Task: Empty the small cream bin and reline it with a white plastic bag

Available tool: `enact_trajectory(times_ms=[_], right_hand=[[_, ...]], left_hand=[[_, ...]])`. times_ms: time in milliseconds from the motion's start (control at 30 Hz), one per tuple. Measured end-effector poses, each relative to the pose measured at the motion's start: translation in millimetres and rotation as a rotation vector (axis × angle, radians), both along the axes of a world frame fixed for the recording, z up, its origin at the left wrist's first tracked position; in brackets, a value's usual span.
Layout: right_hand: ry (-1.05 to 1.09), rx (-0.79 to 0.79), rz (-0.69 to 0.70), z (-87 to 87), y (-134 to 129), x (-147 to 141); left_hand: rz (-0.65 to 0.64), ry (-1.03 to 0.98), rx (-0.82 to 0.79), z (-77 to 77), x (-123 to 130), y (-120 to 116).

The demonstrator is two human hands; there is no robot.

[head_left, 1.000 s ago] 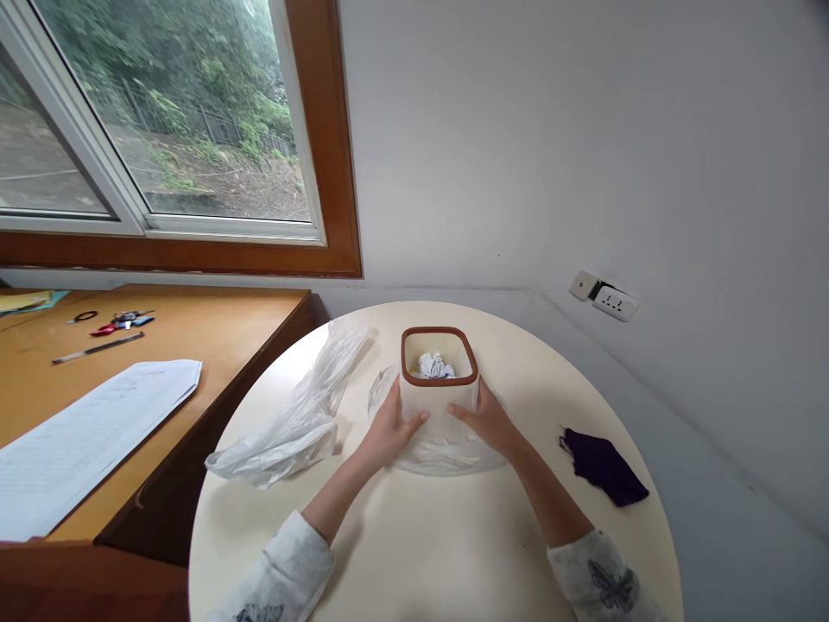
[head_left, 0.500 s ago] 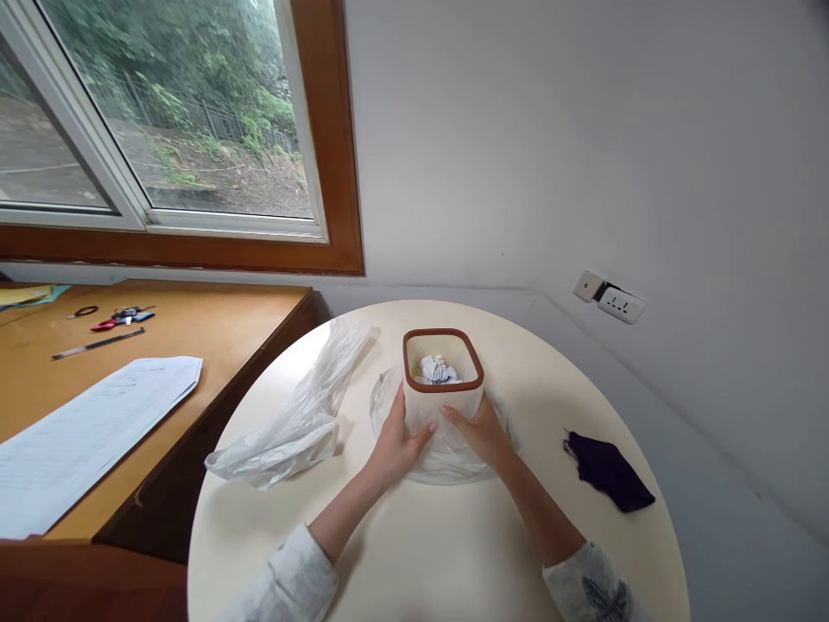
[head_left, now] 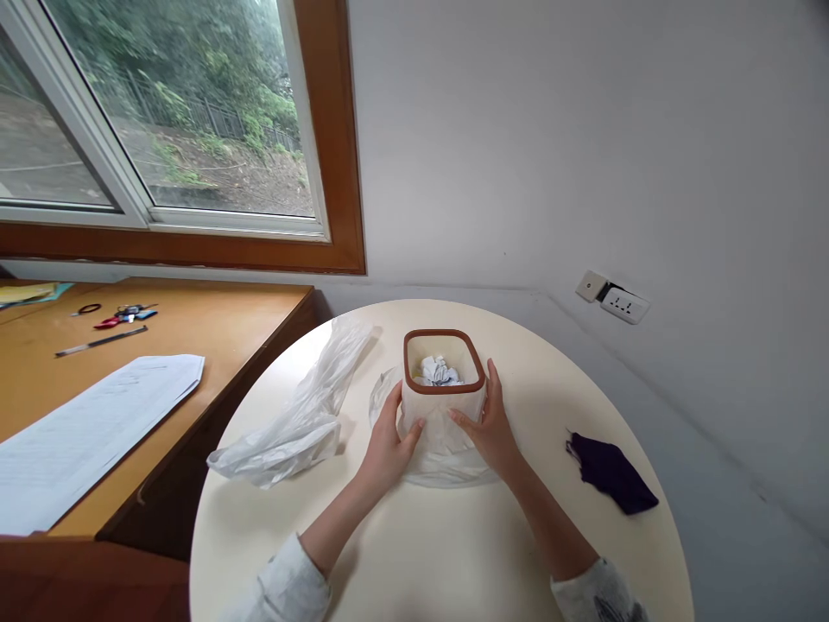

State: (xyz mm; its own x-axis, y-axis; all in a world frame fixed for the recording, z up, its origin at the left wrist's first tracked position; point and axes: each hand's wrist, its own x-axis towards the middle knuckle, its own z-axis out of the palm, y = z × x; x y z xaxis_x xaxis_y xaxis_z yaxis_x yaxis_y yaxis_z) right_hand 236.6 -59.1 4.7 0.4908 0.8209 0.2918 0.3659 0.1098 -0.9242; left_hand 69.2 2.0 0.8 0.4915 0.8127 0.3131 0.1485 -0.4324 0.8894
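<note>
A small square bin (head_left: 444,404) with a brown rim stands upright on the round table. Crumpled white paper (head_left: 439,371) lies inside it. Around its base spreads a translucent plastic bag (head_left: 444,466). My left hand (head_left: 389,445) holds the bin's left side, thumb on the front wall. On the right side, my right hand (head_left: 493,432) holds the bin too, its thumb on the front and its fingers along the right wall near the rim.
On the round table (head_left: 440,553), a second crumpled plastic bag (head_left: 291,432) lies left and a dark purple cloth (head_left: 612,471) right. The wooden desk (head_left: 239,320) at left bears papers (head_left: 104,441), keys (head_left: 129,314) and a pen (head_left: 100,342).
My right hand's fingers have risen along the bin's right side and now show beside the rim. The left thumb has shifted slightly left. The bin has barely moved.
</note>
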Motion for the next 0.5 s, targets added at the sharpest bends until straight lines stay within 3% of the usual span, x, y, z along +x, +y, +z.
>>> enact_trajectory(times_ms=[267,500], right_hand=[[0.041,0.015,0.062,-15.2,13,-12],[0.014,0.062,0.076,-18.8,62,-20]], left_hand=[[0.045,0.016,0.016,0.8,1,-1],[0.108,-0.031,0.010,5.1,10,39]])
